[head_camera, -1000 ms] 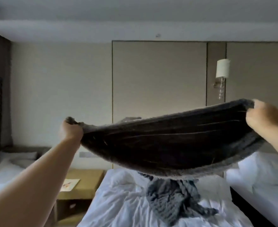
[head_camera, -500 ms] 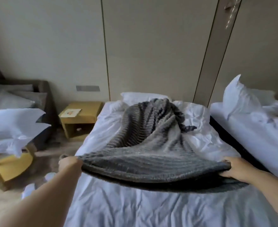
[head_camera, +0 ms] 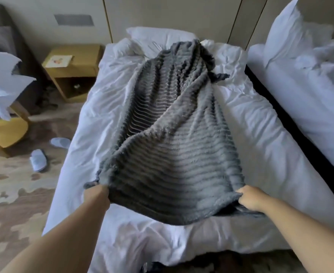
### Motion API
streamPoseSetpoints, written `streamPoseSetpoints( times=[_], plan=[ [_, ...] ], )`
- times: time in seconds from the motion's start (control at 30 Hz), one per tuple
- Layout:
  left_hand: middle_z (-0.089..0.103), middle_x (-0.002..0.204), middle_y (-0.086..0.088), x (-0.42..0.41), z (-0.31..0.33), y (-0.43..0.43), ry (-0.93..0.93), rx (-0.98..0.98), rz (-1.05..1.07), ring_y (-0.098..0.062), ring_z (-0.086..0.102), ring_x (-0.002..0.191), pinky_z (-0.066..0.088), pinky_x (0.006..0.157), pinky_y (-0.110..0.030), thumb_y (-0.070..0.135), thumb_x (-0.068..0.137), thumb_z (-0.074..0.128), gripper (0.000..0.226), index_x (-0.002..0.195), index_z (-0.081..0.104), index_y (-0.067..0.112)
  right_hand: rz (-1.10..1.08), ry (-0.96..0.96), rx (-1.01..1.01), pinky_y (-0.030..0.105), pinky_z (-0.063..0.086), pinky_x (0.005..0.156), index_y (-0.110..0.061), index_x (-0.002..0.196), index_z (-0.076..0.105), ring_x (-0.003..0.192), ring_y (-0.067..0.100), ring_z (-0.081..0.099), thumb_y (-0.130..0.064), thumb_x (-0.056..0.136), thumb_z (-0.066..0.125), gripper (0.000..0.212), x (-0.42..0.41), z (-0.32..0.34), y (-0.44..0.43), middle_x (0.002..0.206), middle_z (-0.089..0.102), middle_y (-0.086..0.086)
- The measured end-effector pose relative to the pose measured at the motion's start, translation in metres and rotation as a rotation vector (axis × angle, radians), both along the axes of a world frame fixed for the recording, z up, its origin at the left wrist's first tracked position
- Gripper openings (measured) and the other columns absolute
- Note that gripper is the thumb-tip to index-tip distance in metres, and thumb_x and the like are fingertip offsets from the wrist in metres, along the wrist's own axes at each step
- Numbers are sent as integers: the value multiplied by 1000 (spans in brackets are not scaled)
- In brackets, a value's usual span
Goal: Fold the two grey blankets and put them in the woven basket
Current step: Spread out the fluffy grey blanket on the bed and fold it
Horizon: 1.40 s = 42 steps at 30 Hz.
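Observation:
A ribbed grey blanket (head_camera: 174,134) lies stretched lengthwise along the white bed (head_camera: 260,138), its far end bunched near the pillow. My left hand (head_camera: 97,196) grips its near left corner. My right hand (head_camera: 250,198) grips the near right corner. The near edge hangs slightly above the sheet between my hands. A dark patch shows at the bed's foot, too hidden to identify. No woven basket is in view.
A second white bed (head_camera: 310,95) with rumpled bedding stands on the right across a dark gap. A yellow nightstand (head_camera: 73,69) sits left of the bed. Two slippers (head_camera: 39,159) lie on the patterned carpet. A yellow chair with pillows (head_camera: 2,91) is far left.
I have swung the blanket down from chest height onto the bed. It now lies spread along the mattress and my hands have dropped and come nearer to me.

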<state>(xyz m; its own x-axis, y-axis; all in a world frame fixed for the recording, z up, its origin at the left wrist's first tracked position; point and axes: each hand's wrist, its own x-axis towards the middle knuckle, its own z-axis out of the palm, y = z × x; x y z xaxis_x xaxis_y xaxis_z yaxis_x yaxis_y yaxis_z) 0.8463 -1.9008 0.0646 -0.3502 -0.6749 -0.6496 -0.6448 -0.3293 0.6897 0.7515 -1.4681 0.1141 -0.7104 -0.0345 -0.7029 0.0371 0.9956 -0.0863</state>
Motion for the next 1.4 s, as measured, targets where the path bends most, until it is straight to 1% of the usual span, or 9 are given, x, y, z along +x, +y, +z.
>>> streamPoseSetpoints(
  times=[0.1,0.23,0.37,0.47,0.57,0.67,0.8,0.97,1.4],
  plan=[
    [51,100,-10,45,5,16,-15,-53,17,-20,50,70,47,71,-32,8,93,49,23,73,45,19,31,-42,21,26,25,45,-16,64,41,53,15,35,-6,88,47,26,44,1,0,60,36,0],
    [47,78,-11,126,15,42,-104,-228,103,-25,45,70,40,59,-29,-2,90,50,22,71,42,5,41,-93,0,27,24,47,-10,84,53,51,15,31,-5,89,47,10,107,0,24,60,36,1],
    [58,119,-25,215,-5,59,-102,-225,42,-27,56,94,50,82,-37,6,92,48,10,94,58,6,91,-106,-1,28,19,47,-13,56,32,50,16,29,-1,83,48,34,178,-28,72,56,31,3],
    [60,114,-27,279,-35,70,-204,-279,129,-39,60,101,51,86,-44,5,88,56,27,114,59,-1,113,-219,69,29,19,50,-16,60,29,55,15,29,-4,83,46,30,219,-58,108,63,31,2],
    [60,83,-22,331,-65,81,-331,-215,164,-34,57,72,47,61,-36,4,83,60,20,102,62,-1,164,-391,157,25,30,62,-20,87,43,80,16,40,-12,86,48,9,249,-77,120,99,48,3],
    [47,63,-12,353,-86,92,-418,-82,38,-23,44,52,35,47,-27,7,86,59,13,87,60,-7,120,-451,192,25,35,75,-11,144,26,104,22,46,-19,89,54,62,254,-101,118,144,31,12],
    [50,58,-12,327,-94,105,-414,-146,-20,-22,45,50,37,52,-29,9,84,57,17,74,54,-5,127,-266,117,26,39,63,-11,144,33,88,20,55,-16,89,44,56,230,-118,81,145,33,13],
    [68,87,-16,244,-78,102,-366,-262,-262,-29,58,73,49,70,-34,7,83,52,27,107,64,9,131,-172,-65,31,45,93,-17,122,57,111,24,56,-20,92,49,32,182,-117,9,126,56,5],
    [65,117,-1,13,-109,32,-196,-213,-659,-18,60,91,45,76,-26,24,93,53,34,127,56,20,-135,-9,-362,29,47,74,-13,112,61,86,24,60,-16,94,47,23,-9,-132,-205,109,64,9]
  ],
)
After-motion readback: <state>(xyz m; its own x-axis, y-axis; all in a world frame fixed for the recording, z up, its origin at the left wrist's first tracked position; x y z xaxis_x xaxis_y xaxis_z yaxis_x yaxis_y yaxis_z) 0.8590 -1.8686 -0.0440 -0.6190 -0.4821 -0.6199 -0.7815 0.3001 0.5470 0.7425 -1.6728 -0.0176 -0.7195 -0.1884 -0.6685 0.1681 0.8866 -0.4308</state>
